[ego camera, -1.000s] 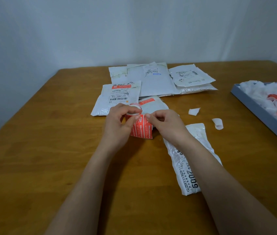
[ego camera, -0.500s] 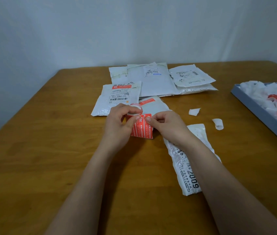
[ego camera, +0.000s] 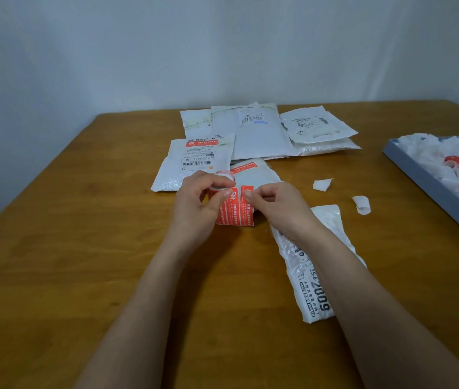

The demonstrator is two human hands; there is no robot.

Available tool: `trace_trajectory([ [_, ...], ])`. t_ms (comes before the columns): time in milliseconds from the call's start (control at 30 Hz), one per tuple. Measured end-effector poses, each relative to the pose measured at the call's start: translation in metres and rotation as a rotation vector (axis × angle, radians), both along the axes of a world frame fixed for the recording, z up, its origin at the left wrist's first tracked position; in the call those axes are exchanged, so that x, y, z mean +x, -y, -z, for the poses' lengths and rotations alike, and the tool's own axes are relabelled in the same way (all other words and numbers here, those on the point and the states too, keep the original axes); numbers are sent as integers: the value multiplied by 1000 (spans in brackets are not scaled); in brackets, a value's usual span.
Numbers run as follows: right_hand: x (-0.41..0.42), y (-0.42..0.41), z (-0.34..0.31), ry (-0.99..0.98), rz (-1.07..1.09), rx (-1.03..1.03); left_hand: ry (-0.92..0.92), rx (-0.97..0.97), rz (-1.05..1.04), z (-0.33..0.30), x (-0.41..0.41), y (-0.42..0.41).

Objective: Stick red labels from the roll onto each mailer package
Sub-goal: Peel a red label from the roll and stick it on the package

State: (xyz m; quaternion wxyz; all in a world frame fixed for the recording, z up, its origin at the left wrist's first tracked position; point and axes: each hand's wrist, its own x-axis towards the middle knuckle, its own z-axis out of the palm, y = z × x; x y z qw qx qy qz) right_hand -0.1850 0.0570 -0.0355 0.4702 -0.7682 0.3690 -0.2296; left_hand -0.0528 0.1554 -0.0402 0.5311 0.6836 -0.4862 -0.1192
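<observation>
Wooden surface (ego camera: 82, 248): left hand (ego camera: 197, 203) holds the label roll (ego camera: 234, 206), right hand (ego camera: 273, 206) pinches a flimsy, sticky label's corner.

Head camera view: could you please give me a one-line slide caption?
Left hand holds the label roll while the right hand peels a red label above the table.

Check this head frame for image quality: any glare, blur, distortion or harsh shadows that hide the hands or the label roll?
Head view: soft, even light, only faint shadows under the forearms; mild sheen on the wooden table, no blown glare. The wide lens bows the table's far edge. Left hand, right hand and label roll are sharp enough, though the red labels' print stays unreadable. The grey tray is cropped at right.
</observation>
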Motion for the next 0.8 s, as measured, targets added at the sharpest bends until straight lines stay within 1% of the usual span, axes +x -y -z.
trace_trajectory([
  [100,-4,1,-3,5,-39,-3,-3,-27,0,2,2,0],
  [200,-7,3,-5,-34,-77,8,3,-35,4,3,4,1],
  [333,-5,3,-3,-63,-39,-15,27,-15,3,2,4,0],
  [600,-3,2,-3,-118,1,-7,14,-16,7,2,3,1],
  [800,-4,1,-5,-74,41,40,14,-16,2,2,4,0],
])
